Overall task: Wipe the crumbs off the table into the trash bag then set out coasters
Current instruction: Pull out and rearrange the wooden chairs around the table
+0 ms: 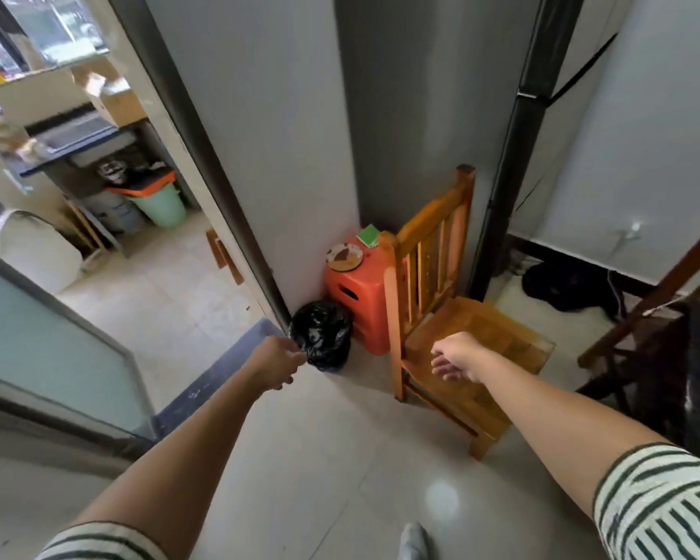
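Observation:
A small bin lined with a black trash bag (pixel 321 334) stands on the floor at the wall corner by the doorway. My left hand (pixel 277 361) reaches to its near rim and pinches the edge of the bag. My right hand (pixel 457 357) hovers in front of the wooden chair with fingers loosely spread, holding nothing. Behind the bin is an orange plastic stool (pixel 356 293) carrying a round patterned coaster (pixel 344 256) and a small green box (pixel 367 235).
A wooden chair (pixel 457 333) stands right of the stool. A dark wooden table frame (pixel 643 317) is at the far right, with a black bag (pixel 570 284) on the floor behind. A doorway on the left opens to a room with a green bucket (pixel 160 202).

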The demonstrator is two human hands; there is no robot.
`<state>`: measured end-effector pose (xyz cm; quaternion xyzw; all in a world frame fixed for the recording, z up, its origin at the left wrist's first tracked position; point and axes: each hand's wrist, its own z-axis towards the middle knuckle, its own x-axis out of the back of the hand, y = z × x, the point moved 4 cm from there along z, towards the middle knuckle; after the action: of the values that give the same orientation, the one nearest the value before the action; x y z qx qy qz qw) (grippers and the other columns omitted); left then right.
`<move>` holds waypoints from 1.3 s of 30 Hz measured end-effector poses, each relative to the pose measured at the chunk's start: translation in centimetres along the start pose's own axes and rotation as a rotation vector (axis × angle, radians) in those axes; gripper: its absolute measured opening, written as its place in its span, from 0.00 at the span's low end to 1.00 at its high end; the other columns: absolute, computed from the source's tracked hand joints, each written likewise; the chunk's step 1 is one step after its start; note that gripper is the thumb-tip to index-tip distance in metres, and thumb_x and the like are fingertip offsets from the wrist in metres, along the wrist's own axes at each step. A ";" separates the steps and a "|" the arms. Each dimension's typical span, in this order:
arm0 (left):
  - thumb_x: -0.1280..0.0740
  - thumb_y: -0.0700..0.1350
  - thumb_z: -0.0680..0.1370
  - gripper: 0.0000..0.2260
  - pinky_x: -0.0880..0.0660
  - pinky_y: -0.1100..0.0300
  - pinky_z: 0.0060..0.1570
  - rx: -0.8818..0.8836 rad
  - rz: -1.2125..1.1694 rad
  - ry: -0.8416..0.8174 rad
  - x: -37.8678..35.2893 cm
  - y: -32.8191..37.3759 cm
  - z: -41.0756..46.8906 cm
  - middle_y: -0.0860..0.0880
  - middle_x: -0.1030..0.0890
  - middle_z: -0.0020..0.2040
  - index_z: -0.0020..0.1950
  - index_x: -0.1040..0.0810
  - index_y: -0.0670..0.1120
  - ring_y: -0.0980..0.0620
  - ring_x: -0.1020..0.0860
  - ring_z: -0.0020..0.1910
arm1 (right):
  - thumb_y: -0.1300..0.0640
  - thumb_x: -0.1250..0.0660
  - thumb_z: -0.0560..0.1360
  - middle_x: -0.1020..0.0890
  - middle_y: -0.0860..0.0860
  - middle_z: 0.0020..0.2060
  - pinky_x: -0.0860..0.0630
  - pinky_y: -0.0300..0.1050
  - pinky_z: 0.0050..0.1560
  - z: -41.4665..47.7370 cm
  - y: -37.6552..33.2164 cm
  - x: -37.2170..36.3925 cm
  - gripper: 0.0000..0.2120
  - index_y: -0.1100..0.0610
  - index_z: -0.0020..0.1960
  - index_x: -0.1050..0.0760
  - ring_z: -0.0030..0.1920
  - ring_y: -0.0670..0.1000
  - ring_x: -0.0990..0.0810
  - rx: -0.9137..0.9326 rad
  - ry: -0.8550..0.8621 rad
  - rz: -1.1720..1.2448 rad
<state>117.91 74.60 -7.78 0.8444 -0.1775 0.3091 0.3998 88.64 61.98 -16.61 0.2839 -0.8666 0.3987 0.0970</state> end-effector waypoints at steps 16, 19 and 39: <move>0.36 0.40 0.78 0.03 0.26 0.60 0.31 -0.224 0.033 -0.232 4.8 19.6 28.0 0.43 0.21 0.38 0.46 0.23 0.42 0.48 0.22 0.33 | 0.57 0.40 0.81 0.18 0.60 0.40 0.23 0.43 0.34 17.2 -9.7 0.1 0.11 0.64 0.50 0.23 0.37 0.54 0.20 -0.313 0.112 0.513; 0.36 0.42 0.78 0.04 0.27 0.60 0.30 -0.299 0.100 -0.305 4.0 23.6 32.2 0.46 0.22 0.36 0.45 0.23 0.43 0.49 0.23 0.32 | 0.56 0.42 0.82 0.16 0.61 0.46 0.20 0.46 0.36 19.5 -10.1 -0.4 0.12 0.62 0.54 0.23 0.42 0.58 0.17 -0.367 0.150 0.644; 0.35 0.48 0.80 0.11 0.19 0.52 0.41 -0.357 0.130 -0.688 -10.8 38.3 38.7 0.43 0.19 0.48 0.58 0.29 0.43 0.46 0.18 0.42 | 0.56 0.33 0.78 0.17 0.63 0.42 0.19 0.51 0.28 21.6 -11.9 -7.3 0.14 0.65 0.58 0.28 0.40 0.60 0.17 -0.722 -0.045 1.605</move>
<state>103.62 21.13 -12.19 0.8029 -0.4051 -0.0033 0.4372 102.67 42.67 -26.28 -0.4512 -0.8794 0.0425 -0.1457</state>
